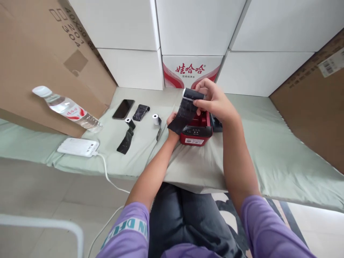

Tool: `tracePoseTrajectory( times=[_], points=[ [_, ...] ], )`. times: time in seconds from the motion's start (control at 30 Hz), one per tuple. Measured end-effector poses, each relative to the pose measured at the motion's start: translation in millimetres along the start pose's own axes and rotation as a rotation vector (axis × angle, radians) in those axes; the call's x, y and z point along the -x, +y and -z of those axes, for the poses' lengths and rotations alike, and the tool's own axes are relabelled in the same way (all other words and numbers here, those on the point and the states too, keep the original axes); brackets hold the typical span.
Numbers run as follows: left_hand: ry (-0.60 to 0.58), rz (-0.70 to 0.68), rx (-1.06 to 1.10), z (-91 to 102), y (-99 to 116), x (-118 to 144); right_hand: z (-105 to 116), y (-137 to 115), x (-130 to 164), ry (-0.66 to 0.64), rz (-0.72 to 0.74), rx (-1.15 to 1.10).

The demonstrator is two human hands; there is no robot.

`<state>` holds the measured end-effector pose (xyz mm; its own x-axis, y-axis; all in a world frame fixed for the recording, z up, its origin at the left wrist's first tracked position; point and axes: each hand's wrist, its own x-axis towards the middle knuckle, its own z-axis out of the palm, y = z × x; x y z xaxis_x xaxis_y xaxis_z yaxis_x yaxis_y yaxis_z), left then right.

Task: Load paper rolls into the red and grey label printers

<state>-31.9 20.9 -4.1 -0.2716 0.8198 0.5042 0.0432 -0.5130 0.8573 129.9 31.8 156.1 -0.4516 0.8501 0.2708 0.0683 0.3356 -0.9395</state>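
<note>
My right hand [215, 102] pinches a black paper roll [195, 94] by its right end, thumb in front. The roll has a white inside edge, and its loose strip hangs down to the left. Below it sits a red and black box-shaped device [195, 138], like a small label printer, with its top open and a red hollow inside. My left hand [172, 117] is at the device's left side, behind the hanging strip; most of its fingers are hidden, so its grip cannot be made out. A dark object [217, 124] lies right of the device, partly covered by my right arm.
Left on the green cloth are several smaller black paper rolls, one partly unrolled [126, 139], a phone [123, 109] and a white power bank [78, 147] with a cable. A water bottle [68, 109] stands tilted in view. Cardboard boxes [309, 89] flank both sides; white boxes [192, 28] stand behind.
</note>
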Motion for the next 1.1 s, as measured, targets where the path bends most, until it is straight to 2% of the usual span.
tracePoseTrajectory(
  times=[0.1, 0.2, 0.3, 0.43, 0.57, 0.77, 0.87, 0.97, 1.03, 1.1],
  points=[
    [0.091, -0.027, 0.097, -3.1, 14, -2, 16, 0, 7, -0.010, -0.001, 0.052],
    [0.039, -0.075, 0.070, -2.2, 22, -2, 22, 10, 9, -0.054, -0.043, 0.163],
    [-0.017, -0.097, 0.025, 0.9, 23, -2, 23, 19, 8, -0.140, -0.140, 0.364],
    [-0.053, -0.076, 0.009, 2.8, 19, -1, 18, 17, 6, -0.275, -0.298, 0.703],
    [-0.044, -0.068, 0.030, 1.9, 17, 0, 8, 15, 3, -0.351, -0.340, 0.947],
    [-0.054, -0.094, 0.070, 3.4, 15, 0, -6, 11, 1, -0.384, -0.450, 1.142],
    [-0.137, -0.153, -0.073, 8.5, 18, -3, -11, 10, 1, -0.365, -0.439, 1.182],
    [-0.322, -0.211, -0.239, 13.9, 24, -7, -17, 13, -1, -0.368, -0.418, 1.186],
    [-0.425, -0.235, -0.265, 16.2, 28, -8, -21, 16, -4, -0.390, -0.433, 1.197],
    [-0.464, -0.243, -0.258, 17.1, 31, -9, -23, 20, -7, -0.390, -0.456, 1.226]
  ],
)
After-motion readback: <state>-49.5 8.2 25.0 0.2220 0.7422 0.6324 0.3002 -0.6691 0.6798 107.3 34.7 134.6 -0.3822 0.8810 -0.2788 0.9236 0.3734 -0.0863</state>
